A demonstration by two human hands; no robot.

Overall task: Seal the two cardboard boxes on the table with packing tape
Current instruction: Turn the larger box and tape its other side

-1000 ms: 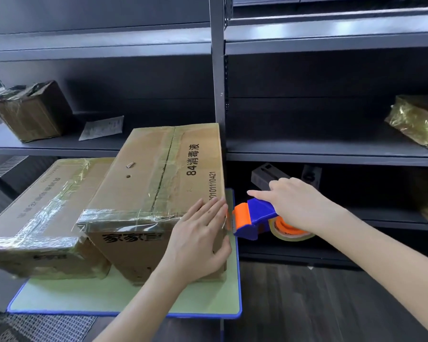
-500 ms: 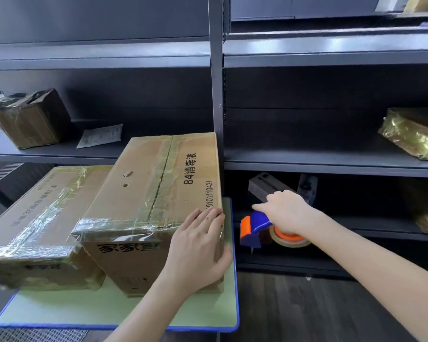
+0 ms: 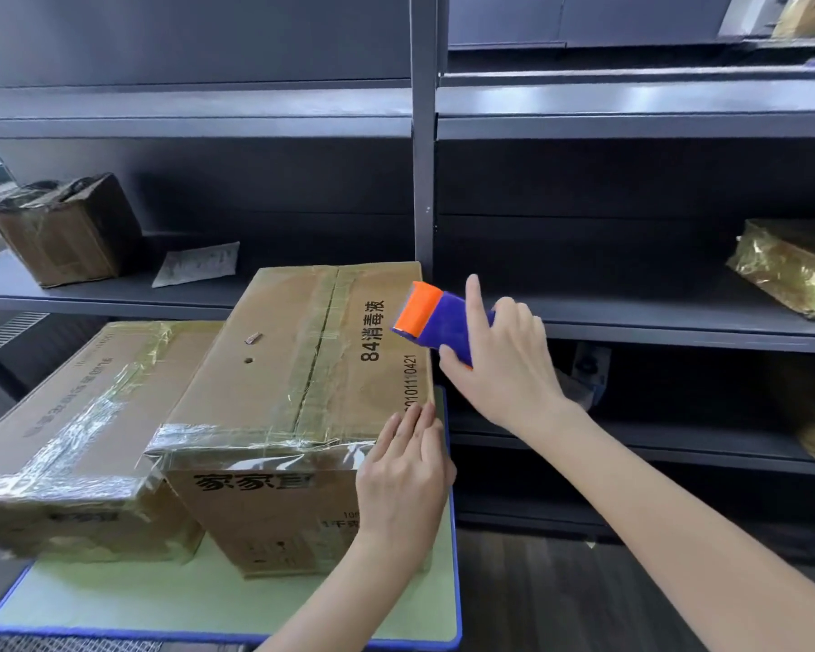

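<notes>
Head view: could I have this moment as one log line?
right hand: grips tape dispenser by taller box | left hand: rests on its corner

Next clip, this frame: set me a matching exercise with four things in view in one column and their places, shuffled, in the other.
Things
1. tape dispenser
2. left hand
3. small crumpled box
4. gold-wrapped parcel

Places
A. far right on the shelf
B. flat on the near right corner of the tall box
C. gripped by the right hand, above that box's right edge
D. far left on the shelf

Pairs: 1-C, 2-B, 3-D, 4-A
</notes>
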